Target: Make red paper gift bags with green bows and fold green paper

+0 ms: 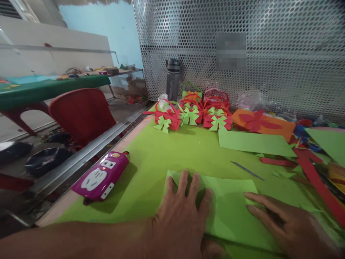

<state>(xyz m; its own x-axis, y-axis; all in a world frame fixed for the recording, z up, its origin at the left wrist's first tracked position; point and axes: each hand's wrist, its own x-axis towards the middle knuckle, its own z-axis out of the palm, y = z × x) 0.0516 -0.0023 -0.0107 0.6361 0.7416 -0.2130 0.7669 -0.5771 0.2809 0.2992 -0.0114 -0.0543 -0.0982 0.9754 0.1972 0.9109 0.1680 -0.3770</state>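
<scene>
A light green paper sheet (pixel 229 208) lies on the green table covering (pixel 151 158) in front of me. Spread flat over its left part is my left hand (pixel 184 212), fingers apart. My right hand (pixel 285 223) rests at the sheet's right side, thumb and index finger apart and touching the paper near its edge. Just beyond the sheet lies a thin metal blade or tool (pixel 247 170). Another light green paper strip (pixel 253 142) is farther back.
A purple power socket block (pixel 104 176) sits at the left. Small red paper bags with green bows (pixel 217 118) stand at the back, near a bottle (pixel 173 81) and an orange paper piece (pixel 280 126). Red strips (pixel 320 180) and scraps lie right; a red chair (pixel 83 115) stands left.
</scene>
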